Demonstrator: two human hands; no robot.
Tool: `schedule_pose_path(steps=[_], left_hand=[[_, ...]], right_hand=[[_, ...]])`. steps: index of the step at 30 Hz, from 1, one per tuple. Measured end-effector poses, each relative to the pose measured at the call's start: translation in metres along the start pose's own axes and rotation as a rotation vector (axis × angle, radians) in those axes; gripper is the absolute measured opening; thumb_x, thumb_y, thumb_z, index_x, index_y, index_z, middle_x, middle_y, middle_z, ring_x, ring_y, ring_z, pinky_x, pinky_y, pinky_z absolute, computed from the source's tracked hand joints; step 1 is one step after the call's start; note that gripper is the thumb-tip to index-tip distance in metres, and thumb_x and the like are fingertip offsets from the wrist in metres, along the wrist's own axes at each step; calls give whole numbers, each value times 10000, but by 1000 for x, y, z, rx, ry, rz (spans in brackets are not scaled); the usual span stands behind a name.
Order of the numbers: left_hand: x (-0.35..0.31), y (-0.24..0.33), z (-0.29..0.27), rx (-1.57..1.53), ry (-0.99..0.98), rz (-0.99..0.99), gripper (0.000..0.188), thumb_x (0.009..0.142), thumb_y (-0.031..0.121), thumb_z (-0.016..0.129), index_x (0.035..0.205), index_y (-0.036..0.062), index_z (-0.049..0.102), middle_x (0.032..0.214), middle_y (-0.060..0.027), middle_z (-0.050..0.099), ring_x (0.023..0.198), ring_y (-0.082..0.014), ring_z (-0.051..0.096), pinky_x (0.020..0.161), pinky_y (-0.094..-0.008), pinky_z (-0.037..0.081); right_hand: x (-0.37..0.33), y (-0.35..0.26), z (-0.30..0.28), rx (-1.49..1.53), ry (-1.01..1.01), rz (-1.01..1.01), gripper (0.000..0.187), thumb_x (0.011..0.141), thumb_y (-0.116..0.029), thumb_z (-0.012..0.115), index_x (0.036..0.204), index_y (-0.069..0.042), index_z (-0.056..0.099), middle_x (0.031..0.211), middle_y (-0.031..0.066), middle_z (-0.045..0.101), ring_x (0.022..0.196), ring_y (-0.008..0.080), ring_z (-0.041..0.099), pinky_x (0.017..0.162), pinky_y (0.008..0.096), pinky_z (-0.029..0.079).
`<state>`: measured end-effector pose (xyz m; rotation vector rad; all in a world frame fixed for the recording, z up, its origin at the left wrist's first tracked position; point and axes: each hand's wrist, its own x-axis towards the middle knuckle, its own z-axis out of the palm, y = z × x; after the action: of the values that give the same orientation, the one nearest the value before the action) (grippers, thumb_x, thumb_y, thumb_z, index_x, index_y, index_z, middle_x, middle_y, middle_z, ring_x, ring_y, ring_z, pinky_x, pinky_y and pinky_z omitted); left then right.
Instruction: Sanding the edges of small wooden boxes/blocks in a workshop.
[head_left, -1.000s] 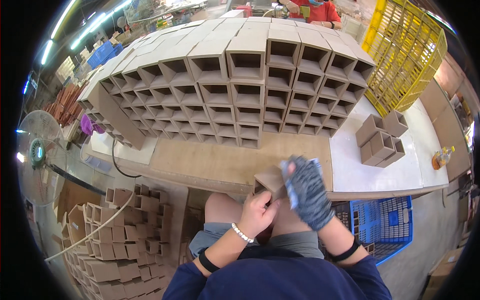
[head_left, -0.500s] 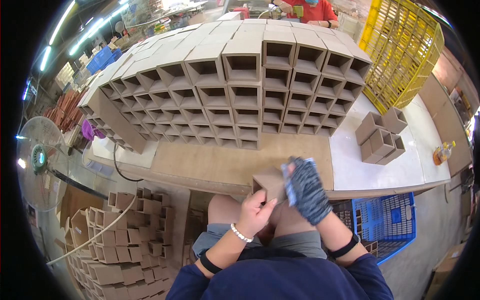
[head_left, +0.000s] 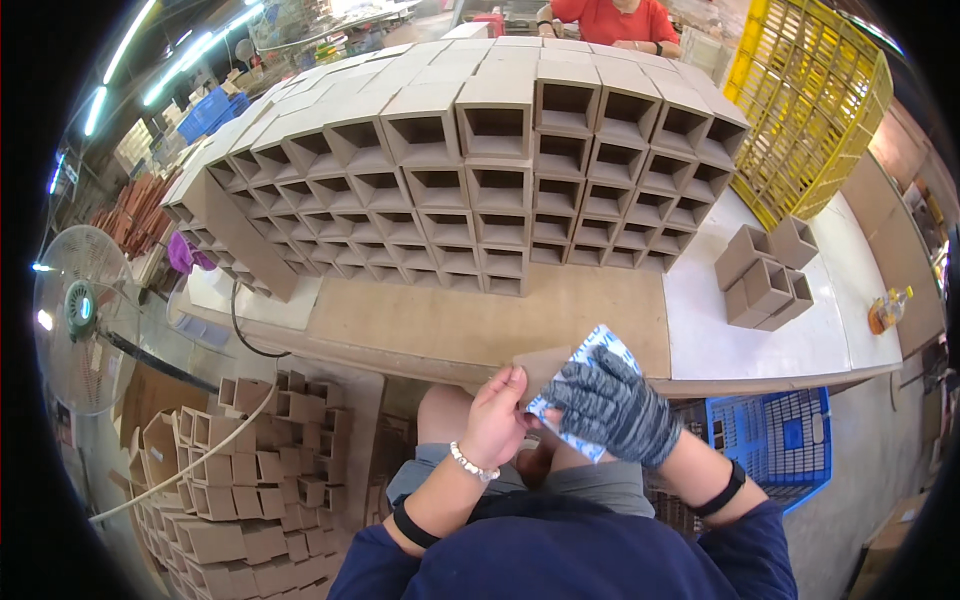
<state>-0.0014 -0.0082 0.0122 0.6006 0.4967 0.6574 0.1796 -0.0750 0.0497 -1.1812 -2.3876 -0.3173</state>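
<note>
Over the near table edge and my lap, my left hand (head_left: 492,412) grips a small brown box (head_left: 538,366), its thumb and fingers at the box's left side. A knitted grey glove covers my right hand (head_left: 628,415), which presses a sheet of sandpaper (head_left: 612,346) with a blue-and-white printed back against the right of the box. The sheet hides much of the box. Beyond my hands, many similar open-ended boxes (head_left: 400,190) stand stacked in rows on the table (head_left: 590,310).
Several loose boxes (head_left: 765,285) and a small bottle of amber liquid (head_left: 888,308) are on the right. Behind them leans a yellow crate (head_left: 800,110). A blue crate (head_left: 775,440) sits below the table's right side; more boxes (head_left: 240,470) are piled low left, near a fan (head_left: 82,310).
The sandpaper sheet has opened out and tilted, showing more of its printed back. My gloved right hand has turned and its fingers are spread over the sheet. My left fingers have shifted on the box.
</note>
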Motion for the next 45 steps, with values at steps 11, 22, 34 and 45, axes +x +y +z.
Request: schedule_pose_path(steps=[11, 22, 34, 45], left_hand=[[4, -14, -12, -2, -34, 9, 219, 923, 217, 410, 1037, 63, 516, 912, -25, 602, 705, -112, 574, 529, -262, 476], [-2, -4, 8, 66, -44, 26, 268, 924, 260, 409, 1053, 47, 507, 920, -40, 602, 744, -125, 586, 548, -259, 480], [9, -18, 10, -17, 399, 204, 159, 839, 183, 550, 758, 46, 543, 772, 14, 534, 717, -67, 473, 652, -235, 399], [0, -9, 16, 370, 360, 512, 204, 837, 161, 533, 676, 38, 507, 640, 57, 476, 582, -24, 395, 511, -189, 324]], right_hand=[[5, -7, -16, -26, -24, 58, 294, 772, -211, 531, 1054, -135, 566, 1084, 69, 560, 1057, 252, 497, 950, 445, 341], [3, 41, 3, -54, 53, 375, 377, 754, -113, 526, 1131, -95, 519, 1104, 120, 546, 1044, 286, 508, 950, 427, 340], [2, 6, 8, 30, 29, 536, 399, 795, -29, 456, 1193, -58, 471, 1075, 176, 533, 1033, 337, 494, 947, 433, 344], [7, 19, 16, -27, 93, 355, 419, 770, -62, 530, 1182, -88, 459, 1073, 157, 543, 967, 319, 528, 874, 427, 397]])
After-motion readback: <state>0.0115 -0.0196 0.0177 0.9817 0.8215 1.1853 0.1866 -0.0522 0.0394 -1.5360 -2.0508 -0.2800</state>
